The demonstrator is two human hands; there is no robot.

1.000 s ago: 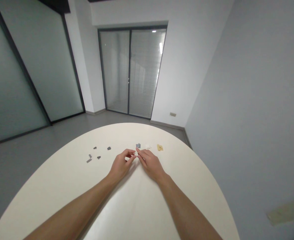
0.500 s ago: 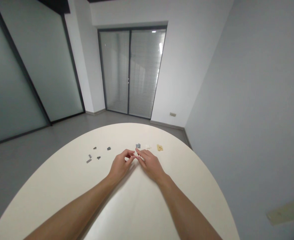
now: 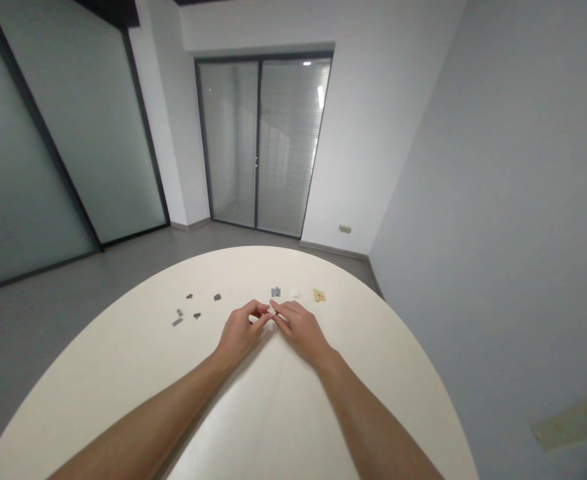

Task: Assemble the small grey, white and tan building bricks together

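My left hand [image 3: 242,331] and my right hand [image 3: 302,329] meet above the middle of the table, fingertips together. Between them is a small white piece [image 3: 272,311], mostly covered by the fingers; its kind is too small to make out. Both hands are closed in a pinch on it. Just beyond the fingertips lie small blue-grey pieces [image 3: 276,292]. White pieces [image 3: 296,294] are to their right, and a little pile of tan pieces [image 3: 319,295] lies farther right, past my right hand.
On the left of the round white table [image 3: 123,380] lie several dark pieces, one dark grey piece [image 3: 217,297] nearest my left hand. Light grey pieces [image 3: 177,321] are farther left. A wall [image 3: 503,200] stands close on the right, glass doors [image 3: 258,147] beyond.
My hands stay in nearly the same place. The fingers have shifted slightly around the white piece, and the right fingertips sit a touch lower, showing more of the blue-grey pieces.
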